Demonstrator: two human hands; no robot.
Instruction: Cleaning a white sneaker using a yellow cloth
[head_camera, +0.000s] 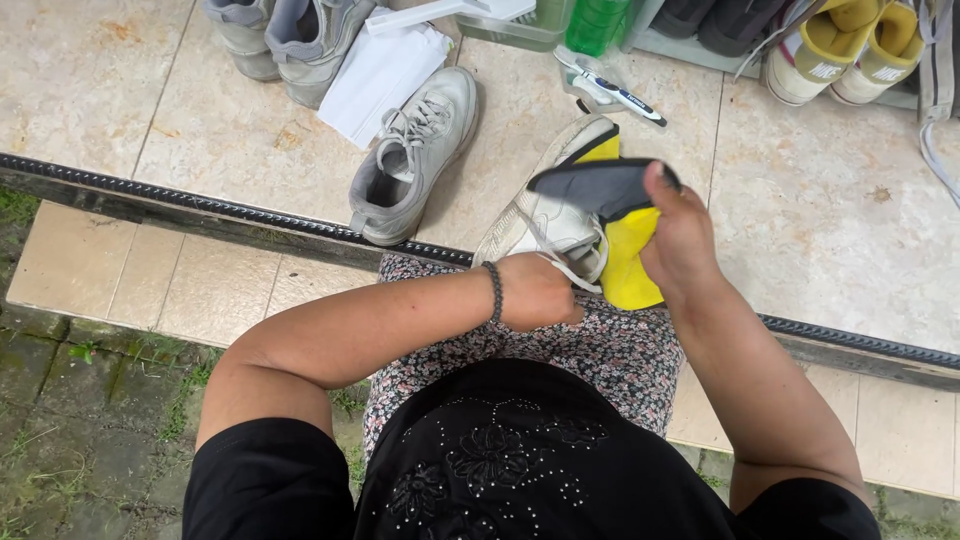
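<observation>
A: Starting at the left, what lies on the tiled floor (120, 110)?

B: A pair of grey sneakers (285, 35) at the top edge, then a white folded paper (375, 75) just beside them. Below the paper a lone pale sneaker (415, 155) lies on the tiles, toe pointing up and to the right, its heel near the dark ribbed floor strip (200, 205).

A: And the hands?

B: The left hand (535, 292) sits over the lap, wearing a dark bead bracelet (494, 290) at the wrist. It is clenched on the near end of a white sneaker (545, 215), by the laces and the shoe's opening. The shoe slants away from the body, its toe out over the tiles.

A: So the shoe is between both hands?

B: Yes. It rests at the knees on the floral skirt (610, 350), left hand at its near end, right hand (680, 235) touching its right side. The right hand grasps a dark grey insole (600, 185), held across the top of the shoe, together with a yellow cloth (630, 260) that hangs down against the palm.

A: Further right?

B: Above the shoe a small brush with a white handle (610, 90) lies on the tiles, by a green bottle (595, 22). At the top right a pair of white and yellow sneakers (850, 45) stands on a low shelf
</observation>
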